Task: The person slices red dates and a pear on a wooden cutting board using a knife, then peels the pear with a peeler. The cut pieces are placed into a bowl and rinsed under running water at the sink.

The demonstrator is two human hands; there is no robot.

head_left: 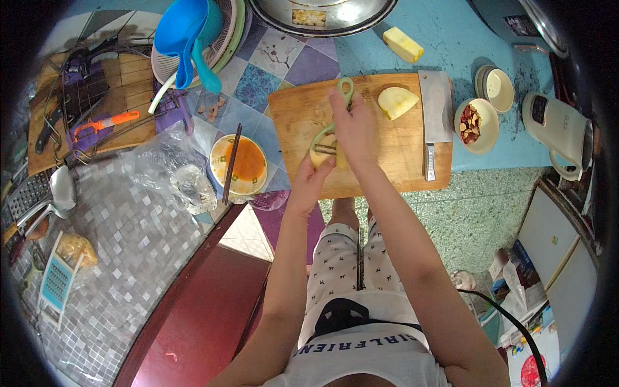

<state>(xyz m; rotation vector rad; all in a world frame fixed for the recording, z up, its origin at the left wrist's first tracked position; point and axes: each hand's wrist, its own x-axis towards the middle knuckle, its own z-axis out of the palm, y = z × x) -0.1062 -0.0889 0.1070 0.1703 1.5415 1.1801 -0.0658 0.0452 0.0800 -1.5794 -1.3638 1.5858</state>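
Over the wooden cutting board (401,150), my left hand (314,176) grips a pale peeled piece of fruit or vegetable (319,157). My right hand (353,121) is closed around a green-handled peeler (346,87), its metal blade lying against that piece. Behind my right hand, part of another pale piece shows; its shape is partly hidden. A pale cut chunk (397,102) lies on the board to the right, beside a cleaver (436,111) with its handle towards me. Thin peelings (319,116) lie on the board left of my right hand. Beyond the board rests a yellowish block-shaped piece (403,44).
Left of the board, chopsticks (233,164) rest across a bowl of orange liquid (246,162), near a clear plastic bag (159,169). To the right are a bowl of chopped red and pale bits (476,126), small stacked bowls (498,89) and a pale jug-like appliance (556,128).
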